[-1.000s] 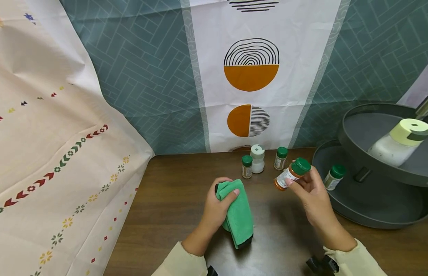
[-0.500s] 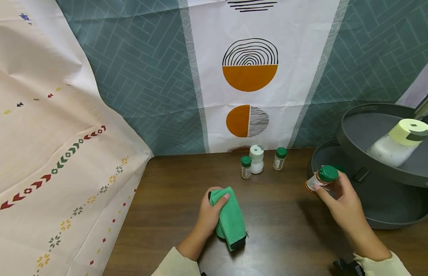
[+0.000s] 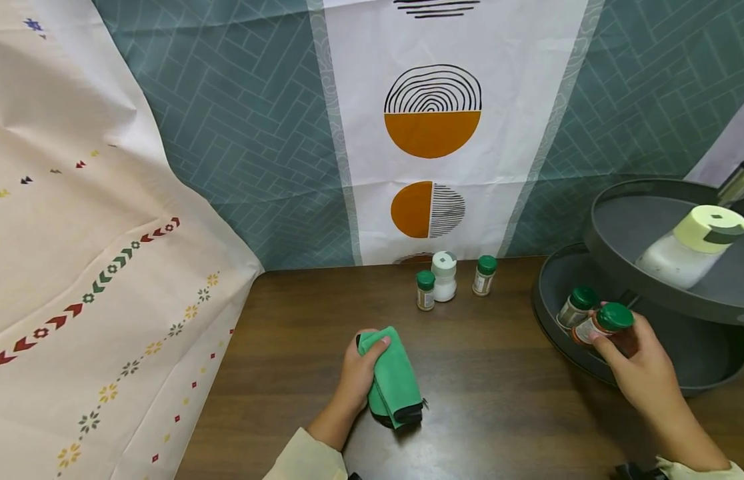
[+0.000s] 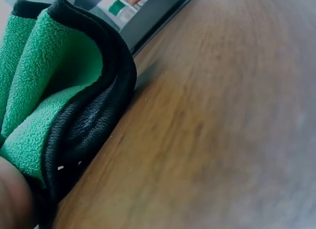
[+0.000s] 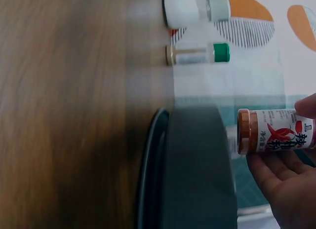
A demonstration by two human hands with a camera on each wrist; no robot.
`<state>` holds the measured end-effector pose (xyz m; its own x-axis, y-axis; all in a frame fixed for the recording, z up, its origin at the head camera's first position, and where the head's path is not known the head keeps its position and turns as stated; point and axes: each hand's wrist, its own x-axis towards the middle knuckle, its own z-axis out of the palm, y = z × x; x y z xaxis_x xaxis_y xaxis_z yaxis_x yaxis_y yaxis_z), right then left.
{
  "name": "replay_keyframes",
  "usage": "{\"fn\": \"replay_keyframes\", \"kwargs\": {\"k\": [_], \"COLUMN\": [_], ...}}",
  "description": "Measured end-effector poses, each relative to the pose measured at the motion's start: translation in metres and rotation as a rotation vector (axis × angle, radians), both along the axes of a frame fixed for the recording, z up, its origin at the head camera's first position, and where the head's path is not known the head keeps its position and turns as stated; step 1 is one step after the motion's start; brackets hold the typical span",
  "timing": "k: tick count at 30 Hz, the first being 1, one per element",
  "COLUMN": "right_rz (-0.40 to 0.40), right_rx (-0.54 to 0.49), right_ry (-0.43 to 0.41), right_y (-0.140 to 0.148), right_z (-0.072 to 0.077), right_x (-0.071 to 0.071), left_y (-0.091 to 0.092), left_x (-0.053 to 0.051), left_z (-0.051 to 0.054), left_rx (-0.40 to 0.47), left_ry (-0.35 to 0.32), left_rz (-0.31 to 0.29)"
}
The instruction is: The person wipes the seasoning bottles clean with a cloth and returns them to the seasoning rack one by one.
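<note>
In the head view my right hand point(image 3: 651, 370) grips a spice jar point(image 3: 609, 319) with a green cap and orange-red contents. The right wrist view shows chilies printed on the jar's label point(image 5: 277, 130). It is tilted over the near left rim of the lower tier point(image 3: 678, 353) of a dark grey tray stand. Just behind it, another green-capped jar point(image 3: 576, 307) leans in that tier. My left hand point(image 3: 355, 373) holds a folded green cloth point(image 3: 396, 383) with black edging, low over the wooden table. The left wrist view shows the cloth's folds point(image 4: 74, 91) close up.
A white-topped shaker point(image 3: 445, 277) and two small green-capped jars stand at the table's back edge, one jar point(image 3: 425, 291) left, the other point(image 3: 484, 276) right. A bottle with a pale yellow-green cap point(image 3: 696, 247) lies in the upper tier point(image 3: 624, 220), which overhangs the lower one.
My right hand has carried the orange-red spice jar rightward from above the table to the tray stand's lower tier. My left hand has shifted slightly left and down with the cloth.
</note>
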<state>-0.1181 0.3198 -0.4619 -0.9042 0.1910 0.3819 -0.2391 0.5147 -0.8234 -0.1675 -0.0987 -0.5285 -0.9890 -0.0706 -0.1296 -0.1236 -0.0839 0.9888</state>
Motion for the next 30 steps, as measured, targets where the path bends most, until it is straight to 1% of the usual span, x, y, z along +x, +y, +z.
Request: {"fn": "replay_keyframes", "kwargs": {"k": [2,4,8,12,15,18,22,30], "right_rz": [-0.032,-0.075,-0.128,-0.129,-0.115,-0.104,-0.089,-0.075], "right_rx": [0.011,0.055,0.2,0.333,0.39,0.421,0.434,0.446], "right_ry": [-0.031,-0.087,-0.208,-0.324,-0.381,-0.383,-0.364,-0.338], "right_y": [0.009,0.018,0.035,0.042,0.045,0.047,0.046,0.04], "right_z": [-0.002,-0.002,-0.003,-0.003,-0.005,-0.007,-0.01,-0.009], "right_x": [0.002,0.003,0.004,0.002,0.0,-0.001,-0.001,-0.006], "left_y": [0.001,0.002,0.003,0.003,0.003,0.004,0.004,0.004], "left_x": [-0.001,-0.001,-0.001,0.0,0.002,0.002,0.004,0.005], "left_z": [-0.001,-0.001,0.0,0.0,0.0,-0.001,0.0,0.001], "left_rx": [-0.005,-0.01,-0.025,-0.034,-0.03,-0.017,-0.005,-0.001], "left_ry": [0.002,0.009,0.017,0.007,-0.004,-0.005,-0.003,-0.002], "left_rz": [-0.002,-0.003,-0.005,0.005,0.009,0.009,0.008,-0.004]}}
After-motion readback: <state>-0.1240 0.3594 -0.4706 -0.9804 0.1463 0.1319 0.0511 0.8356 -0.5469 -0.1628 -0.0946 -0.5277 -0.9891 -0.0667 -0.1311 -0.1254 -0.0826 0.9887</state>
